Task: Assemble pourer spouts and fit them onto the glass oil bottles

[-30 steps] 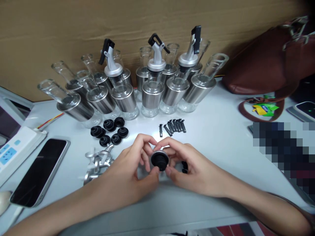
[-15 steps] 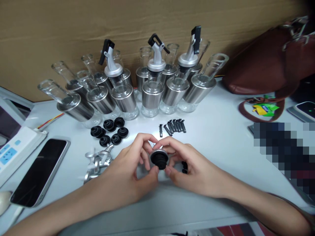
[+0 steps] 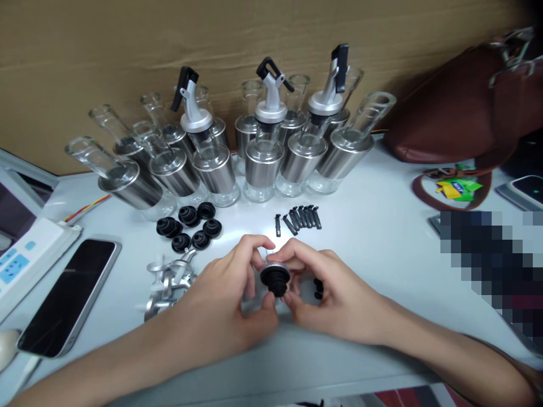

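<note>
Between my hands is a pourer stopper [image 3: 275, 278], a silver disc with a ribbed black rubber plug facing me. My left hand [image 3: 241, 288] grips it from the left, thumb at the plug's lower end and fingers near the disc. From the right, my right hand [image 3: 322, 282] holds the same stopper with thumb and curled fingers. Black rubber plugs [image 3: 189, 216] lie beyond my left hand, and silver pourer parts [image 3: 169, 282] lie partly behind my left forearm. Small black levers [image 3: 301, 217] rest in a row past my hands. Small black pieces [image 3: 318, 288] are partly hidden by my right hand.
Glass bottles with steel sleeves [image 3: 264, 164] stand along the cardboard backing [image 3: 220, 34]; three in front carry pourers. At left are a phone [image 3: 68, 297] and a power strip [image 3: 34, 260]. A brown bag [image 3: 449, 107] and green-yellow wrappers [image 3: 460, 187] are at right.
Both hands and the stopper have shifted very slightly down. My left fingertips and thumb have moved a little on the stopper. The things around have stayed put.
</note>
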Tool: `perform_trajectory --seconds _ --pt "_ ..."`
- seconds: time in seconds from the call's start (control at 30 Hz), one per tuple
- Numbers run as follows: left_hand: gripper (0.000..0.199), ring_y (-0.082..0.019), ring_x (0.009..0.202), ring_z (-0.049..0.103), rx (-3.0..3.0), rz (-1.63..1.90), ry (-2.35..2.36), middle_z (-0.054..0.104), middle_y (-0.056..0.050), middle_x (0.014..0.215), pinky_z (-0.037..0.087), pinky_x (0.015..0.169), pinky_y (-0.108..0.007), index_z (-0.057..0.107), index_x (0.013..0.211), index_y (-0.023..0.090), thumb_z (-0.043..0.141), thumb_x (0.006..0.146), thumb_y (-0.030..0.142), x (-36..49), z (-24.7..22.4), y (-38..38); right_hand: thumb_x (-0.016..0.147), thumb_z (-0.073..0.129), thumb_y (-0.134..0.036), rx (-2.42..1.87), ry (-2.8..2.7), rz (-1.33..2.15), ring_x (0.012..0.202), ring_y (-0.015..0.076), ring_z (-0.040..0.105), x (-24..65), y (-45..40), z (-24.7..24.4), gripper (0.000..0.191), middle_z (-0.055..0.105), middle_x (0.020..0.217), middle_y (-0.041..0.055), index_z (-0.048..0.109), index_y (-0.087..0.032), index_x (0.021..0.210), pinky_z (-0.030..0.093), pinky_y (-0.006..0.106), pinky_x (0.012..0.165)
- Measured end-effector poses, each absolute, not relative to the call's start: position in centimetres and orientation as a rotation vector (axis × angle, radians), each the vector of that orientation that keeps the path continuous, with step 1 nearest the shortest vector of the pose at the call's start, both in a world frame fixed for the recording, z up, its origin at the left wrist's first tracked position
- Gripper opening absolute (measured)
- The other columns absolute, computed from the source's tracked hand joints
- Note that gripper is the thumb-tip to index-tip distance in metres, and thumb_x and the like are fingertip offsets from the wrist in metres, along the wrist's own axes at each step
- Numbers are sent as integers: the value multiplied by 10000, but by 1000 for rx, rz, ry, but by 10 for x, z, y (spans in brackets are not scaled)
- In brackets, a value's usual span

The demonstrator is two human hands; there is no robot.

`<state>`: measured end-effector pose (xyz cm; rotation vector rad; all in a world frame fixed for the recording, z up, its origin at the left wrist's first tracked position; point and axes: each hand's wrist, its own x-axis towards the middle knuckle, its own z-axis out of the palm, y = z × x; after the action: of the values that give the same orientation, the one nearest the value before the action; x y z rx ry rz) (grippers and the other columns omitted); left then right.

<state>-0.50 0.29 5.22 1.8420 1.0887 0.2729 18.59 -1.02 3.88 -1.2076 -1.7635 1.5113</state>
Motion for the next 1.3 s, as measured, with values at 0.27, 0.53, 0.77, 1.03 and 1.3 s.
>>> perform_trajectory --seconds 0.27,0.53,0.77,1.03,1.3 --pt "336 -58 455 347 1914 329 1083 438 96 684 277 465 -191 392 962 255 513 677 124 2 58 0 641 572 -55 -1141 -1856 1437 493 47 459 186 -14 36 283 480 597 -90 489 -205 866 358 117 445" --pt "304 -59 446 284 2004 373 1027 361 117 625 224 448 -187 285 839 251 503 666 129 0 53 -2 617 561 -36 -1074 -1874 1388 458 35 364 187 -15 35 279 443 585 -102 488 -205 827 313 124 427" --pt "300 -74 471 289 1900 289 1042 339 103 619 202 451 -206 225 775 250 488 680 141 0 55 -1 642 500 -37 -1085 -1891 1454 451 38 352 186 -13 42 246 488 603 -86 486 -199 827 289 142 404" --pt "303 -72 498 311 1748 399 1054 400 72 707 234 437 -191 286 825 254 540 711 137 -2 51 -8 647 532 -34 -1071 -1890 1383 477 42 390 189 -15 40 271 473 620 -91 506 -198 861 340 146 443" --pt "286 -119 840 515 1276 833 972 499 -4 984 480 746 -218 420 1167 342 521 922 233 14 32 -41 738 550 -108 -945 -1974 987 661 126 654 195 -14 36 295 685 800 7 444 -217 991 492 219 594"
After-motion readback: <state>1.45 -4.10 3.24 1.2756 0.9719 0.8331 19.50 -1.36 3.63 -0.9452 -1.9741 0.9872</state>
